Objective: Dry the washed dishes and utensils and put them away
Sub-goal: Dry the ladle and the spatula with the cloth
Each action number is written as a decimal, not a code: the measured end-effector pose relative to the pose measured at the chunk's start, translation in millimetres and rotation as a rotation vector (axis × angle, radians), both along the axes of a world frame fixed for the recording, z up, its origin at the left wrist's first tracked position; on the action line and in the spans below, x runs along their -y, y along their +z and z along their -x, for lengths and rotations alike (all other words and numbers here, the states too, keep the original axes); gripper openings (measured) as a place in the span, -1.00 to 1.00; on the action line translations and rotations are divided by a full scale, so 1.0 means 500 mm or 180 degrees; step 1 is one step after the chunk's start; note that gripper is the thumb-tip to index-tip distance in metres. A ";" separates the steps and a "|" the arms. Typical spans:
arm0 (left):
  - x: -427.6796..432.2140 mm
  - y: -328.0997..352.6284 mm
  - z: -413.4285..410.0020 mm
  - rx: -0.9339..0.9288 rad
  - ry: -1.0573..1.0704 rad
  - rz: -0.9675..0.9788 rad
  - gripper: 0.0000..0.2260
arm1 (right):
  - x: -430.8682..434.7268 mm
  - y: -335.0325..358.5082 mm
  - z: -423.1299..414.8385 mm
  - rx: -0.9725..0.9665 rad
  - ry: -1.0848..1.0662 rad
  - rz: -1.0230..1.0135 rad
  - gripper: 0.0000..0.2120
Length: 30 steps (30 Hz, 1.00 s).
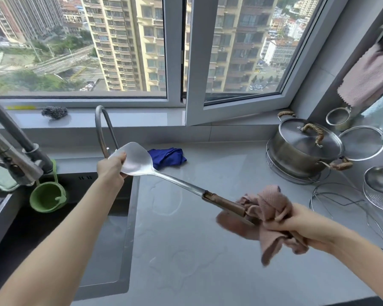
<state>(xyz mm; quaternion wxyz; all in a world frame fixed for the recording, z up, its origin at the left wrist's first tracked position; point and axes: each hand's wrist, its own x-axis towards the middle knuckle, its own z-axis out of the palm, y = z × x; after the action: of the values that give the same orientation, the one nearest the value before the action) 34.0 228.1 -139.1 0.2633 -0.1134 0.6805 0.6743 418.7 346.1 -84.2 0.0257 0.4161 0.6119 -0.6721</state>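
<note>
Over the tabletop (186, 235), my left hand (112, 167) pinches the blade of a stiff, probably slippery steel spatula (142, 161) while my right hand (296, 226) grips a cloth (269, 206) round its wooden handle, the surer hold.

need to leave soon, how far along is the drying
Seemingly done: lidded pot sits on its rack. In hand: left hand holds the spatula blade, right hand wipes its handle with the pink cloth. Left: putting the spatula away; whether the mesh strainer is dry, cannot tell.
</note>
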 end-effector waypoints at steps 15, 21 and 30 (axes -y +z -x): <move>-0.161 0.099 -0.289 -0.1190 -0.2526 -0.0045 -0.71 | -0.035 -0.006 0.218 -0.1224 -0.0850 -0.0692 -0.64; -0.163 0.122 -0.309 -0.1278 -0.2770 0.0144 -0.68 | -0.087 -0.025 0.256 -0.1046 -0.1986 -0.1511 -0.76; -0.109 0.049 -0.415 0.0414 -0.3134 -0.0453 -0.80 | -0.139 -0.049 0.293 -0.1010 -0.3298 -0.1293 -0.70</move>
<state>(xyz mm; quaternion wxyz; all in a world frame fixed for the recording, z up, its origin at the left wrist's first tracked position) 241.5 282.7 -114.8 0.5993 0.1976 0.5877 0.5064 272.1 415.6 -108.7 -0.4792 0.5521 0.4415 -0.5203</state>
